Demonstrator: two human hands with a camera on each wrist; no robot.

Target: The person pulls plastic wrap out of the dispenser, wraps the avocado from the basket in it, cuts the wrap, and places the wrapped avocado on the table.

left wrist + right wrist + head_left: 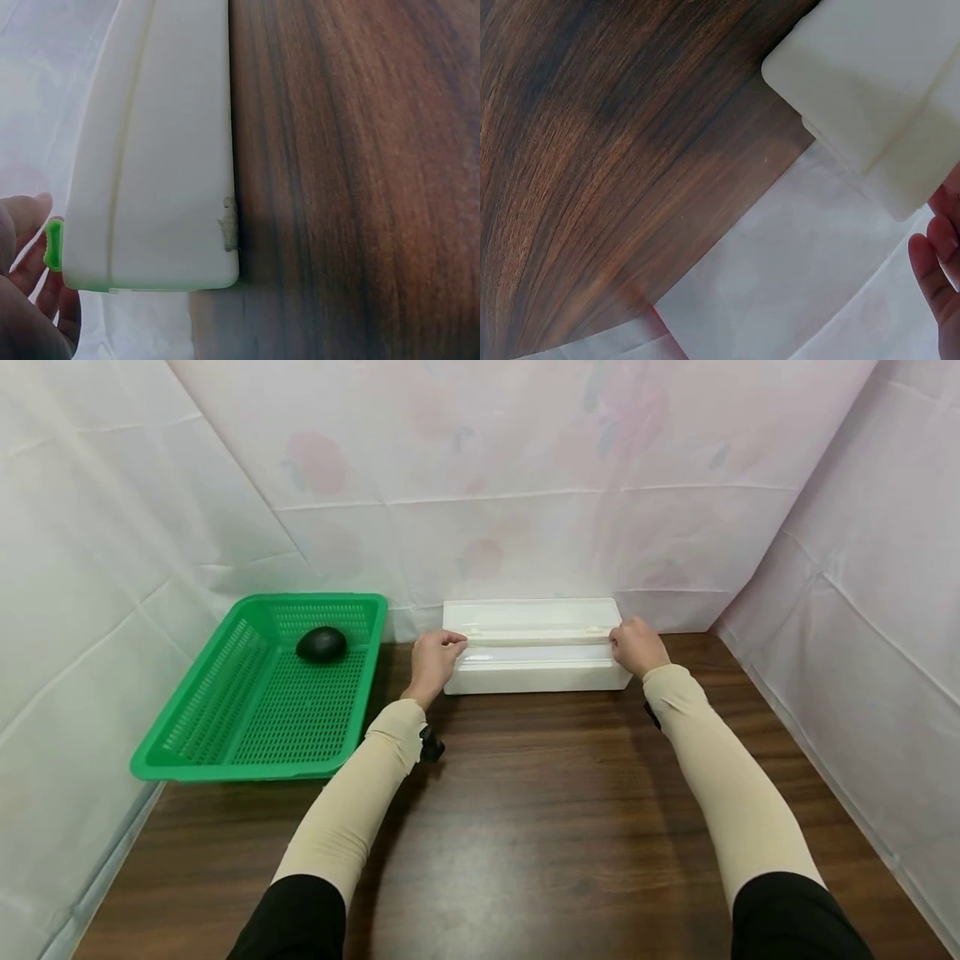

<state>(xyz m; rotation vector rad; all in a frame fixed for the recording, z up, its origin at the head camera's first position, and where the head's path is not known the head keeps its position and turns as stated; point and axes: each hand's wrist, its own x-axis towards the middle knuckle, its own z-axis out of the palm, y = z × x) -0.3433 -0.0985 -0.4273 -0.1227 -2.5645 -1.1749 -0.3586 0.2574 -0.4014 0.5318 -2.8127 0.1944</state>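
Observation:
A long white box, shaped like a cling film dispenser, stands at the back of the table with its flat upper panel facing up behind a raised crosswise bar. At the bar's left end my left hand pinches with thumb and fingertips. In the left wrist view those fingers are around a small green tab at the box's edge. My right hand grips the bar's other end with curled fingers. The right wrist view shows its fingertips right at the box's corner, the rest out of frame.
Left of the box, a green perforated basket holds a black oval object. Pale patterned cloth hangs close behind the box and along both sides of the dark wooden table.

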